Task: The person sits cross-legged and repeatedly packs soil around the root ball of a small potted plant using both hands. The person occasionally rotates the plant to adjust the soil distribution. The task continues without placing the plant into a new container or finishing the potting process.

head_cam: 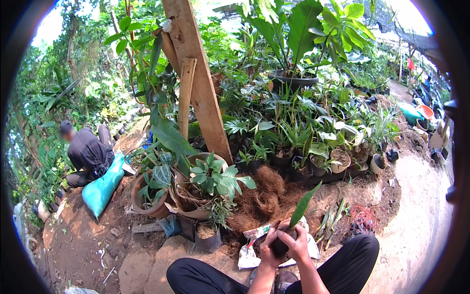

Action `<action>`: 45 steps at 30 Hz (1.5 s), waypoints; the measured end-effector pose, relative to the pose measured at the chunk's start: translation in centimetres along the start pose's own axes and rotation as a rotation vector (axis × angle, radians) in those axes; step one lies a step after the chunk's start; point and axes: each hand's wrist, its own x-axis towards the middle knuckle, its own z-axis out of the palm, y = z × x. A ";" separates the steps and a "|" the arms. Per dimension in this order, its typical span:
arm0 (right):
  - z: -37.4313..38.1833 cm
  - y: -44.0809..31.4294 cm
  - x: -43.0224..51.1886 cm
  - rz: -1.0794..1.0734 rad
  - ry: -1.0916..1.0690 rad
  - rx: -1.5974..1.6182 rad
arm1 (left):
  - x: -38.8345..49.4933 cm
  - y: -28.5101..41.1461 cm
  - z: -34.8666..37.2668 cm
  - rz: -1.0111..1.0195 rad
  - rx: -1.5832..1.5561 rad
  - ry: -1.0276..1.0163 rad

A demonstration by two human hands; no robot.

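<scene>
Between my knees, my left hand (270,248) and my right hand (298,242) close around a small dark pot or bag of soil (279,247) from both sides. One long green leaf (304,205) rises from it, leaning up to the right. My thumbs lie near the soil at its top. Under my hands spreads an open white sack (249,260) with dark soil inside. A heap of brown coconut fibre (270,189) lies just beyond the sack. Loose cut leaves (331,222) rest on the ground to the right of it.
Potted plants (339,161) crowd the far side, below a slanted wooden post (202,92). Large clay pots (148,198) and a black plant bag (208,239) stand to the left. Red strings (361,217) lie at right. Another person (90,150) sits far left beside a turquoise sack (104,185).
</scene>
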 end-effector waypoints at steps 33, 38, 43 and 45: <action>0.1 0.1 0.1 -0.080 0.004 -0.012 | -0.2 0.1 -0.1 0.008 -0.017 -0.086; 0.5 -0.4 -0.2 -0.017 0.010 0.016 | -0.2 -0.1 -0.4 0.029 -0.068 0.015; 0.1 0.6 0.1 -0.058 -0.021 -0.003 | -0.3 -0.4 -0.5 0.010 -0.151 0.070; -0.1 1.0 0.1 -0.081 -0.018 -0.019 | -0.2 -0.4 -0.7 -0.009 -0.226 0.041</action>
